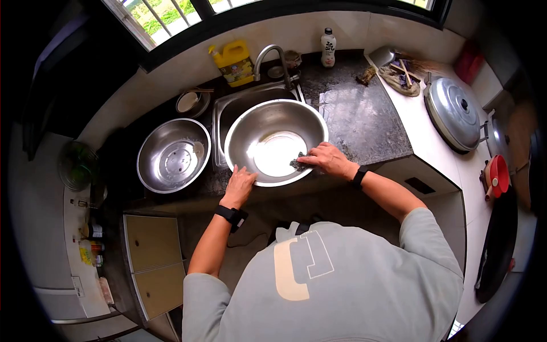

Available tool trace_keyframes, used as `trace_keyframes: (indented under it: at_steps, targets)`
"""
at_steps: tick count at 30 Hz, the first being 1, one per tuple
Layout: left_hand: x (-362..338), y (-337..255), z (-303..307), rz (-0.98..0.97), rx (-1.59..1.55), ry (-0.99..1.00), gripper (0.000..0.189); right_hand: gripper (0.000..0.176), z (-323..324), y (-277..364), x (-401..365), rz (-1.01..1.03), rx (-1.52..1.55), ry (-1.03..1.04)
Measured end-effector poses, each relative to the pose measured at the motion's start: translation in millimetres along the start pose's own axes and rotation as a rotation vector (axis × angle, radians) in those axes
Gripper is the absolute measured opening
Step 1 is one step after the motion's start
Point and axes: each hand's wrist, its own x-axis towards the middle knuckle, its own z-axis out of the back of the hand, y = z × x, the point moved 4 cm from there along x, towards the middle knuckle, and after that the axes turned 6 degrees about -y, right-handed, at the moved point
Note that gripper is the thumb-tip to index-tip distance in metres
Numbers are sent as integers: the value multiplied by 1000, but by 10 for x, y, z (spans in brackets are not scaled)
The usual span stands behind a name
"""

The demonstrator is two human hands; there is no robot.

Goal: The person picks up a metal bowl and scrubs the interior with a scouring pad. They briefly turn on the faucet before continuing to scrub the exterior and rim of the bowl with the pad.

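Observation:
A large stainless steel basin (239, 134) rests over the sink, tilted a little toward me. My left hand (240, 187) grips its near left rim, fingers closed at the edge. At the right side of the basin, my right hand (329, 159) is closed on a dark grey scouring pad (297, 162), pressed against the inner wall. Part of the sink (219, 117) is covered by the basin. To the left, a second steel basin (149, 155) stands on the counter with a little water and some bits in it.
A curved faucet (268, 50) rises behind the sink, beside a yellow detergent jug (235, 61). A white bottle (328, 48) stands against the back wall. A small bowl (188, 102) sits at the left. A lidded wok (453, 108) and a red pan (499, 175) are on the right.

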Motion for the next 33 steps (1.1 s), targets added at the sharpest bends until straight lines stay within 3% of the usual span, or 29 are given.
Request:
trace_keyframes:
  at_steps: [4, 7, 15, 19, 20, 23, 29, 33]
  targets:
    - [298, -304, 208, -91, -258, 147, 9, 33, -186, 370, 308, -110, -36, -40]
    - [270, -327, -15, -1, -235, 128, 11, 31, -382, 698, 507, -229, -75, -39]
    - [34, 102, -125, -129, -295, 174, 7, 41, -289, 209, 227, -225, -198, -87]
    - [58, -5, -285, -132, -386, 152, 5, 31, -525, 493, 380, -281, -184, -68]
    - [73, -56, -324, -122, -420, 143, 6, 29, -533, 666, 474, -270, -145, -141]
    - [114, -96, -412, -56, -375, 227, 6, 28, -633, 867, 581, -302, -133, -150]
    - [84, 69, -329, -105, -260, 247, 5, 33, -421, 58, 243, -159, -109, -46]
    - [150, 9, -341, -80, -238, 185, 7, 33, -456, -34, 238, -168, -99, -23]
